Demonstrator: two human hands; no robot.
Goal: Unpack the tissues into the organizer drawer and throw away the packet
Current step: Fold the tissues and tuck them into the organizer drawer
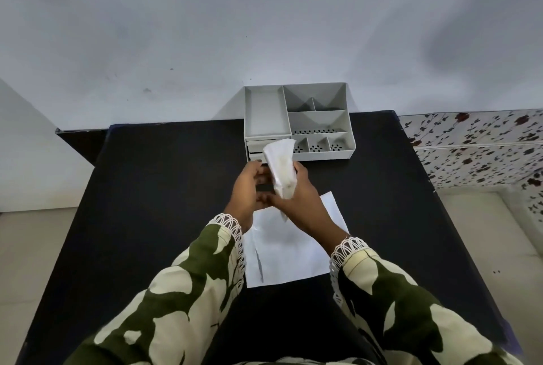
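White tissues [281, 169], bunched and upright, held off the worktop just in front of the grey organizer [296, 123], compartments up top, drawers at front left; flat white packet [289, 250] lies nearer, w/ torn slit.

A home room (likely): floral bedsheet [482, 144], plain painted wall [264, 26].

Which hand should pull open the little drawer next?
Probably the left hand. It holds nothing that shows and sits just in front of the drawer on the organizer's left side. The right hand is busy gripping the tissue packet.
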